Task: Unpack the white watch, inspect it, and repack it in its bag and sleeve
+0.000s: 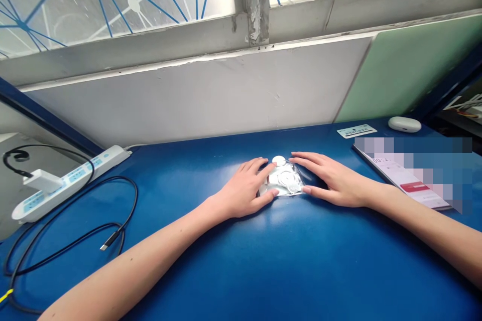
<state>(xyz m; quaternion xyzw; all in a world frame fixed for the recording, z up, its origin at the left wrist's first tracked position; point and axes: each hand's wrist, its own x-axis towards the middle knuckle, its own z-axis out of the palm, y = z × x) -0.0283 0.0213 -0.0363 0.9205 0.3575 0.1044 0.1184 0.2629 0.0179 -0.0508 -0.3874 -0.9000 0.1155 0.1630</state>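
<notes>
Under both hands, blue worktop point(263, 261); far off the left hand point(241, 193), white power strip point(68, 180) and black cable point(68, 246). Between the flat, open-fingered left hand and right hand point(335, 180), small clear plastic bag point(284, 181) of white discs, pressed but not gripped. Probably flattening; next calls for a firm pinch.

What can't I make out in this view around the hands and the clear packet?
- Packet contents, head view: white round pieces, too small and glare-covered to identify.
- Packet's side edges: covered by left hand and right hand fingers.
- Phone screen: blurred out.
- Label text: too small.
- Cable: cut off at the left edge.
</notes>
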